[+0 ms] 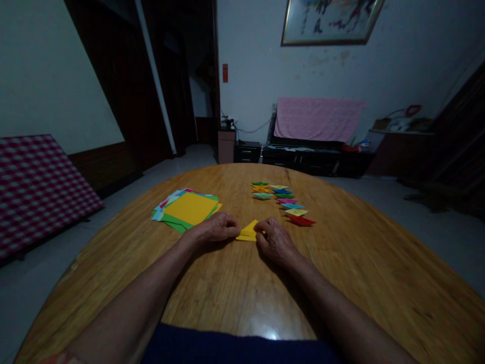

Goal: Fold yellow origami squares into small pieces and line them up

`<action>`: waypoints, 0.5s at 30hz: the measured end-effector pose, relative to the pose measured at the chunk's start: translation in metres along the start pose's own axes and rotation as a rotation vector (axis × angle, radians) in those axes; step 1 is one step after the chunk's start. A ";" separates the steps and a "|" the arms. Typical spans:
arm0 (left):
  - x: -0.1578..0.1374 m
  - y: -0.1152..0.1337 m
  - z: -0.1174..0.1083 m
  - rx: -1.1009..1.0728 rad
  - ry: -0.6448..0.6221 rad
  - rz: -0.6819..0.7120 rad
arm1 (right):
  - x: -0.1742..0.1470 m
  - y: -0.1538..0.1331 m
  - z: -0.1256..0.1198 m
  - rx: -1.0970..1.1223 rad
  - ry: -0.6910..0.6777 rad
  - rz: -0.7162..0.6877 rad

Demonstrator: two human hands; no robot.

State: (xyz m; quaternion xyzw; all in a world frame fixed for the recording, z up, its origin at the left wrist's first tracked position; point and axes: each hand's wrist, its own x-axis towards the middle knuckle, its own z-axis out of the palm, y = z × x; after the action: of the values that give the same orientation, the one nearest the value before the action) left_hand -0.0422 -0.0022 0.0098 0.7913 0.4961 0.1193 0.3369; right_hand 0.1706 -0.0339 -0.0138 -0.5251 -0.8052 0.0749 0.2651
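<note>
A folded sheet of yellow paper point(248, 232), roughly triangular with a band along its near edge, lies on the table between both hands. My left hand point(220, 227) is closed at its left corner, thumb and fingertips pinched together on the edge. On the opposite side my right hand point(276, 240) pinches the paper's right part, covering that corner. Left of my left hand sits a fanned stack of coloured paper squares point(191, 208), a yellow one on top. Beyond my right hand stand two rows of small folded paper boats, among them a red boat point(301, 221) and a pale green boat point(262, 196).
The round wooden table point(242, 293) has its far edge before a low dark cabinet point(303, 159). A pink towel point(318, 119) drapes over something there. At the left is a red-and-white checked panel point(41, 187).
</note>
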 end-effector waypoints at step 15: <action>0.000 0.024 0.011 0.456 0.228 0.007 | 0.001 -0.001 0.002 -0.013 0.008 0.058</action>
State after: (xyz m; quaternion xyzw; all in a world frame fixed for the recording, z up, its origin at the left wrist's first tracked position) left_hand -0.0197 -0.0136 0.0173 0.8299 0.5423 0.0942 0.0913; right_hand 0.1687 -0.0333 -0.0153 -0.5500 -0.7892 0.0753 0.2625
